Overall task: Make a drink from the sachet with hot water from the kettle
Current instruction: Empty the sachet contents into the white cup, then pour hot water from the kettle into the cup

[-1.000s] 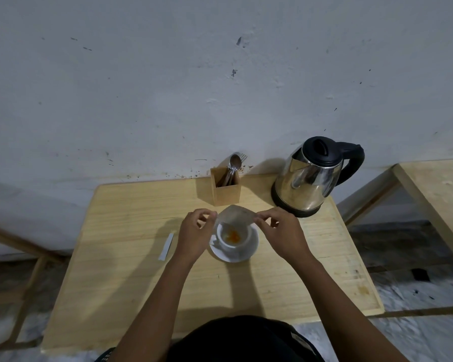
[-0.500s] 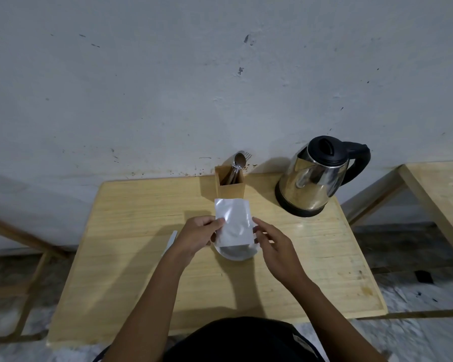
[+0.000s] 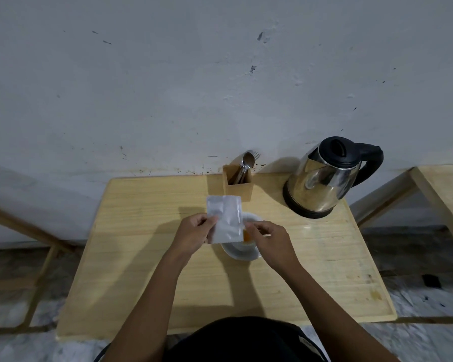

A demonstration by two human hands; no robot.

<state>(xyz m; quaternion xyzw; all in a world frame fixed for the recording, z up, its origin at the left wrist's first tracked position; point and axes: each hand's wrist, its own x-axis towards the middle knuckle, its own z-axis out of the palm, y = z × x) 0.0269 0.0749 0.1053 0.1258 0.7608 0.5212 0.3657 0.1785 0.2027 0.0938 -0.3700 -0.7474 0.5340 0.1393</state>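
Note:
A silver sachet point(image 3: 225, 218) stands upright over the middle of the wooden table point(image 3: 141, 257), pinched at its lower left edge by my left hand point(image 3: 194, 233). My right hand point(image 3: 268, 241) hovers just right of the sachet with fingers curled, touching or nearly touching its lower right edge. Behind the sachet a white cup point(image 3: 247, 235) with orange powder inside sits on a white saucer point(image 3: 239, 254), mostly hidden. A steel kettle point(image 3: 324, 178) with a black lid and handle stands at the table's back right.
A wooden cutlery holder point(image 3: 238, 184) with spoons and a fork stands against the wall behind the cup. A second wooden table point(image 3: 445, 194) lies to the right across a gap. The wall runs close behind.
The sachet was tipped over the cup by both hands; it is now turned upright and shifted slightly left. My right hand let go and came back near its edge.

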